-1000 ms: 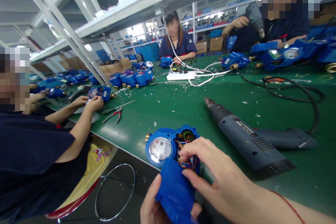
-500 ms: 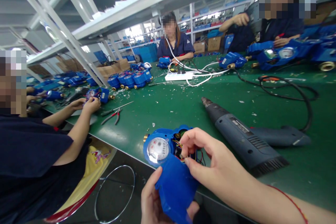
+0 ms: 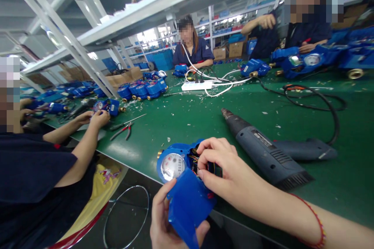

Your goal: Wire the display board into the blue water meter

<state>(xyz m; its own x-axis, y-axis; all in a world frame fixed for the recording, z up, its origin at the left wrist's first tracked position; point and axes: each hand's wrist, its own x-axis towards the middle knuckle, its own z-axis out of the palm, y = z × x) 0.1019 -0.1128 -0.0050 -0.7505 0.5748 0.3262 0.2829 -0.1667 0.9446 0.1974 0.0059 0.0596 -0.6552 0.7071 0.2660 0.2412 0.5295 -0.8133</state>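
While the left grip [image 3: 163, 220] clasps the blue cover [image 3: 187, 206] between thumb and fingers, the right grip [image 3: 224, 169] curls over the wires [image 3: 194, 159] in the open side of the blue meter [image 3: 173, 164]; whether its fingertips pinch one cannot be told. The meter lies face up at the near edge of the green bench [image 3: 143, 146], the cover tilted just in front. Good handling here probably means keeping the cover steady and close, so no wire pulls taut or catches on the rim. To the right, a heat gun [image 3: 260, 148] limits sideways room for that arm. Pliers [image 3: 128, 131] and a screwdriver [image 3: 117, 126] lie leftward, near a co-worker's hands [image 3: 101, 118]; a white power strip [image 3: 197, 85] sits farther back.
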